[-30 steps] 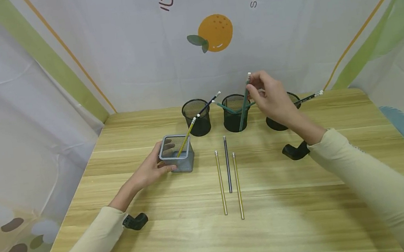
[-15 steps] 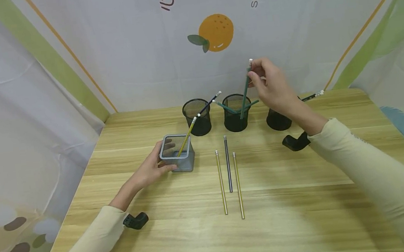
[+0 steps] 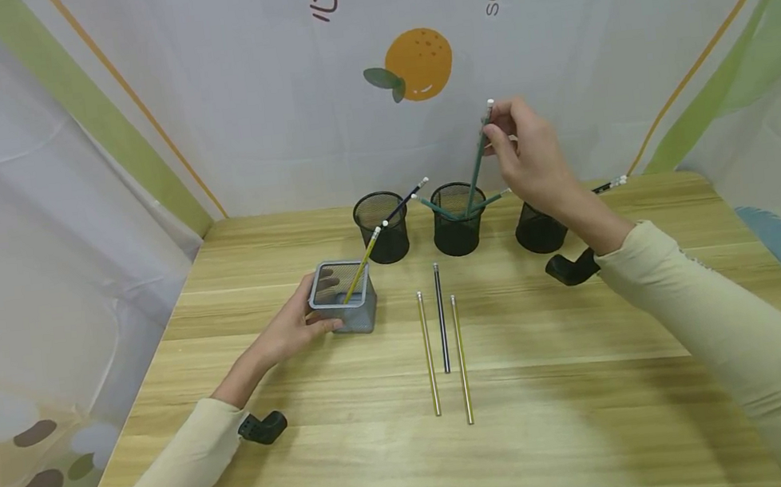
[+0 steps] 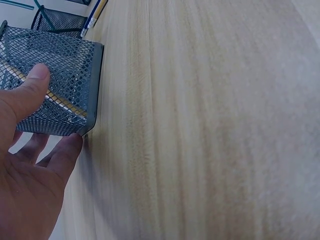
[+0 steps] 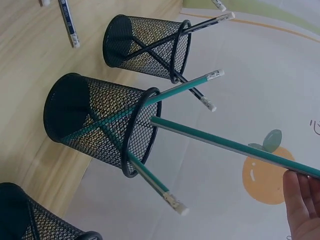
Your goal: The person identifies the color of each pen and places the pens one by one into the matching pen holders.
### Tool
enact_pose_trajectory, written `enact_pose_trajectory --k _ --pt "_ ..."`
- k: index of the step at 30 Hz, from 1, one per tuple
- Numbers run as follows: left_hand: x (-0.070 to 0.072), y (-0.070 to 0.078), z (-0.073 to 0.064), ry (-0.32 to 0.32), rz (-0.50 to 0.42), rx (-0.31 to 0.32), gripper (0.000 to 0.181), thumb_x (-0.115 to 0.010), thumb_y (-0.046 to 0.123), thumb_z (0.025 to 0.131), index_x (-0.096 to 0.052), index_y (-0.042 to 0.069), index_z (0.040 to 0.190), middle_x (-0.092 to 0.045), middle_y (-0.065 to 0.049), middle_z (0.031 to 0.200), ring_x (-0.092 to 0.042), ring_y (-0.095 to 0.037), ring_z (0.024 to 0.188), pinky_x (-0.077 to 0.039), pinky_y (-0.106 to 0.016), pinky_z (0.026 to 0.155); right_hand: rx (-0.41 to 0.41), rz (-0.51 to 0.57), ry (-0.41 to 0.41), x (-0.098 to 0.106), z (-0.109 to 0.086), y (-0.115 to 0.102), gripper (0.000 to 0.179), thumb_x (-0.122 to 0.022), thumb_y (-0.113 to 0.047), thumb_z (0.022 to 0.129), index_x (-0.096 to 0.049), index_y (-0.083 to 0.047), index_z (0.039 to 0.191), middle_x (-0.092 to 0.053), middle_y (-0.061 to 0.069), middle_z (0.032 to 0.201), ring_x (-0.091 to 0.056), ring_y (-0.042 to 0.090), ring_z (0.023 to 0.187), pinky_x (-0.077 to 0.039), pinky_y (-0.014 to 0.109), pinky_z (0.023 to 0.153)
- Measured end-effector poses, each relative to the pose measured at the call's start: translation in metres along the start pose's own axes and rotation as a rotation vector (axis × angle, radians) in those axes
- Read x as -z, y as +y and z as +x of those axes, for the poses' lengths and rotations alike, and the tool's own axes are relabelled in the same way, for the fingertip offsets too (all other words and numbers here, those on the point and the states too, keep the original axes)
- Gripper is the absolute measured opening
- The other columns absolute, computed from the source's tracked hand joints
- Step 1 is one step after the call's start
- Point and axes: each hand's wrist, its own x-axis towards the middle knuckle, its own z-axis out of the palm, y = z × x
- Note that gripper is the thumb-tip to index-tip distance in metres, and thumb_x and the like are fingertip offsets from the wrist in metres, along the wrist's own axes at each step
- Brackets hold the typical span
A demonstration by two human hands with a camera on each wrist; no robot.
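My right hand (image 3: 532, 151) pinches a green pencil (image 3: 475, 161) near its white eraser end. The pencil's lower tip is right at the mouth of the middle round black mesh cup (image 3: 458, 237), as the right wrist view shows. Two other green pencils lean in that cup, one of them a green pencil (image 5: 190, 87) pointing away to the other side. On the left, my left hand (image 3: 292, 329) grips a square grey mesh pencil holder (image 3: 359, 321), thumb on one side and fingers round another. A yellow pencil (image 3: 366, 261) leans inside the holder.
A left black cup (image 3: 389, 248) holds dark blue pencils; a right black cup (image 3: 540, 236), partly behind my right wrist, holds black ones. On the wooden table (image 3: 359, 472) lie a yellow pencil (image 3: 429, 359), a dark blue pencil (image 3: 442, 322) and another yellow pencil (image 3: 462, 364). A curtain hangs behind.
My right hand has risen and shifted slightly right, drawing the green pencil up from deep inside the middle cup to its mouth. The left hand and grey holder stay still.
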Motion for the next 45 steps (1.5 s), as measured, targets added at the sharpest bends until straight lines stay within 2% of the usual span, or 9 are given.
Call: enact_pose_trajectory --k 6,15,23,34,37,42,45 --pt "0.000 0.000 0.000 0.001 0.002 0.001 0.083 -0.069 -0.013 0.090 -0.020 -0.002 0.156 -0.033 -0.030 0.154 -0.037 -0.049 0.138 -0.038 -0.056 0.110 0.019 -0.043 0.008 -0.003 -0.002 0.002 0.015 -0.050 0.004 0.104 -0.050 0.013 0.116 -0.060 0.022 0.105 -0.065 0.028 0.093 -0.059 0.029 0.083" --pt "0.000 0.000 -0.001 0.002 -0.001 -0.001 0.082 -0.069 -0.014 0.090 -0.020 -0.002 0.155 -0.033 -0.030 0.154 -0.037 -0.049 0.138 -0.037 -0.057 0.111 0.072 -0.043 -0.020 -0.014 -0.010 0.013 0.015 -0.051 0.007 0.103 -0.051 0.016 0.115 -0.060 0.027 0.105 -0.066 0.032 0.092 -0.060 0.039 0.081" --pt "-0.001 0.000 0.000 0.001 -0.004 -0.011 0.083 -0.069 -0.013 0.090 -0.020 -0.003 0.155 -0.033 -0.031 0.153 -0.036 -0.048 0.139 -0.037 -0.056 0.111 0.036 -0.052 -0.059 -0.018 -0.016 0.015 0.013 -0.050 0.006 0.104 -0.051 0.014 0.113 -0.060 0.025 0.105 -0.066 0.034 0.092 -0.060 0.045 0.082" --pt "0.000 -0.002 0.000 0.003 -0.003 -0.024 0.082 -0.070 -0.012 0.090 -0.021 -0.004 0.155 -0.033 -0.031 0.153 -0.038 -0.047 0.138 -0.038 -0.055 0.111 0.045 -0.072 -0.066 -0.017 -0.018 0.016 0.014 -0.052 0.004 0.104 -0.052 0.013 0.115 -0.060 0.024 0.106 -0.065 0.034 0.092 -0.059 0.045 0.082" --pt "0.000 -0.001 0.000 0.003 -0.004 -0.021 0.082 -0.070 -0.012 0.090 -0.021 -0.004 0.155 -0.033 -0.031 0.153 -0.037 -0.047 0.139 -0.037 -0.055 0.111 0.018 -0.068 -0.087 -0.015 -0.017 0.015 0.021 -0.056 0.000 0.103 -0.052 0.012 0.120 -0.059 0.023 0.111 -0.064 0.033 0.100 -0.058 0.044 0.088" --pt "0.000 -0.001 0.000 0.001 -0.008 -0.015 0.082 -0.070 -0.012 0.090 -0.021 -0.004 0.155 -0.033 -0.031 0.153 -0.038 -0.048 0.138 -0.037 -0.056 0.111 -0.038 -0.016 -0.096 -0.011 -0.016 0.012 0.042 -0.064 -0.010 0.100 -0.048 0.011 0.133 -0.054 0.022 0.124 -0.056 0.034 0.115 -0.052 0.039 0.100" --pt "0.000 -0.001 0.000 0.001 -0.005 -0.010 0.082 -0.069 -0.013 0.091 -0.020 -0.003 0.156 -0.033 -0.031 0.153 -0.038 -0.048 0.138 -0.037 -0.056 0.111 -0.027 -0.010 -0.082 -0.008 -0.015 0.011 0.047 -0.063 -0.013 0.099 -0.046 0.012 0.136 -0.052 0.024 0.128 -0.055 0.035 0.117 -0.051 0.040 0.102"
